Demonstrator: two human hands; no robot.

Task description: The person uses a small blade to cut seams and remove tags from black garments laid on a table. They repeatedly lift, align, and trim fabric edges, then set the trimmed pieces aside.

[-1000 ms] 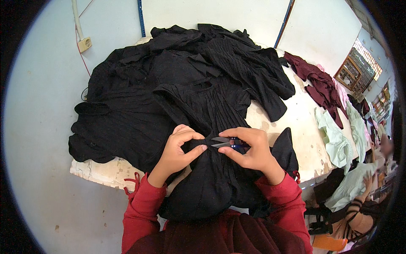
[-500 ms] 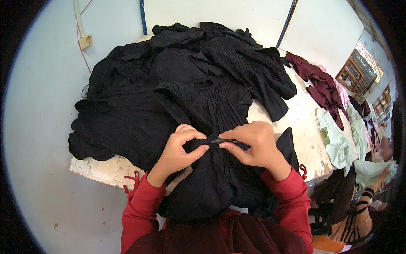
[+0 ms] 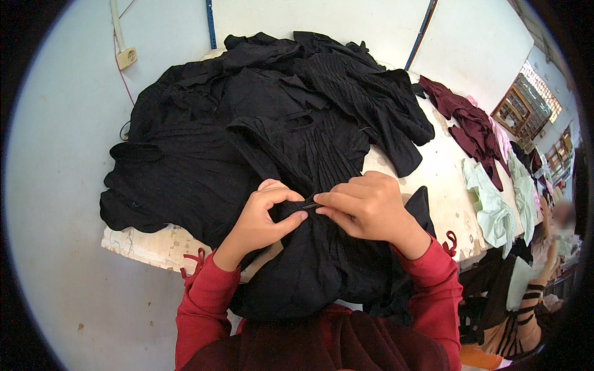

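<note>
A black pleated garment (image 3: 297, 272) hangs over the table's near edge, its folds gathered between my hands. My left hand (image 3: 266, 213) is closed, pinching a bit of the black cloth between thumb and forefinger. Close beside it, my right hand (image 3: 368, 207) is closed on small dark thread snips (image 3: 310, 206). Only their narrow tip shows, lying against the pinched cloth; the fingers cover the rest.
Heaped black garments (image 3: 247, 93) cover much of the pale, worn table (image 3: 442, 204). Maroon clothing (image 3: 470, 117) and light green pieces (image 3: 489, 198) lie along its right side. At the far right another person's striped sleeve (image 3: 526, 309) shows. A wall socket (image 3: 127, 59) is at upper left.
My right hand has shifted slightly, its fingertips coming nearer my left hand, and less of the snips shows. My left hand stays put. The person at far right has moved the light green cloth.
</note>
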